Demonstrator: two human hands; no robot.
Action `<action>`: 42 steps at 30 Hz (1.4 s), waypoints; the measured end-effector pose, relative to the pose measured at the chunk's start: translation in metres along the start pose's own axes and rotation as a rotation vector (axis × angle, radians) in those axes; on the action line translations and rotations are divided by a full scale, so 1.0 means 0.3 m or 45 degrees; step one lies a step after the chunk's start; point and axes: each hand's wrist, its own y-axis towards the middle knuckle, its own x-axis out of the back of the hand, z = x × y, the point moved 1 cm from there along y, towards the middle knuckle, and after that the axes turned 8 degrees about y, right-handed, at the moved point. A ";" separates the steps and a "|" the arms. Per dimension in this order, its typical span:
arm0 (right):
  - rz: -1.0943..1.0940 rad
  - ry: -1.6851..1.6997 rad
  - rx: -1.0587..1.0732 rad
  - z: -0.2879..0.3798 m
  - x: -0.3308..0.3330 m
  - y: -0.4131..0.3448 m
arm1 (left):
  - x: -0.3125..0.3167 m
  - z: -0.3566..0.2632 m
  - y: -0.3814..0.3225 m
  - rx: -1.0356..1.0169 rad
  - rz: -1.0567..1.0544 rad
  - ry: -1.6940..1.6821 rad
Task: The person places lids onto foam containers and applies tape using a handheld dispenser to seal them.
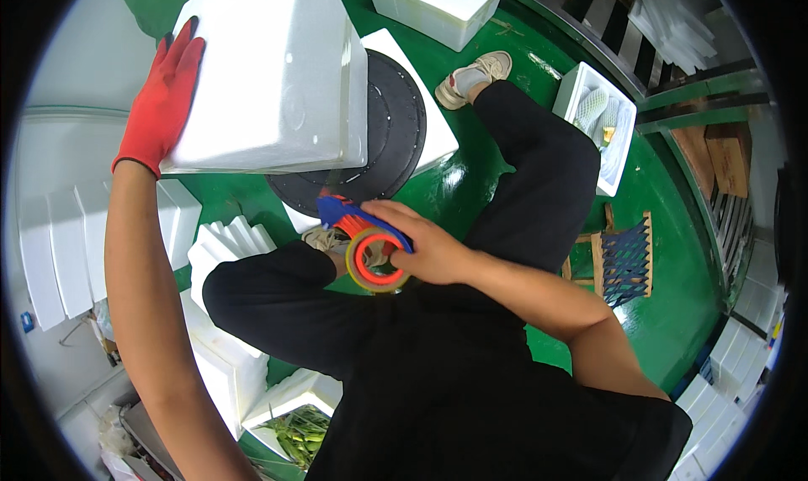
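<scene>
My left hand, in a red glove with dark fingertips, lies flat against the side of a large white foam box. The box is tilted on a round black turntable, which rests on a white foam slab. A band of tape runs along the box near its right edge. Bare, my right hand grips a blue and orange tape dispenser carrying a roll of tape. The dispenser is held below the box, over the near side of the turntable and apart from the box.
Behind stands a closed foam box. To the right are an open foam box with net-wrapped items and a wooden folding stool. Foam lids and a box of green leafy produce lie at left. The floor is green.
</scene>
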 end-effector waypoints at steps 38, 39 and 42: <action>-1.248 1.328 0.009 -0.144 0.373 0.404 | -0.094 -0.070 0.131 -1.193 0.083 -0.087; -1.254 1.242 0.017 -0.111 0.401 0.399 | -0.129 -0.179 0.157 -1.391 0.333 0.064; -1.189 0.808 0.070 -0.084 0.517 0.457 | -0.157 -0.247 0.224 -1.613 0.367 0.055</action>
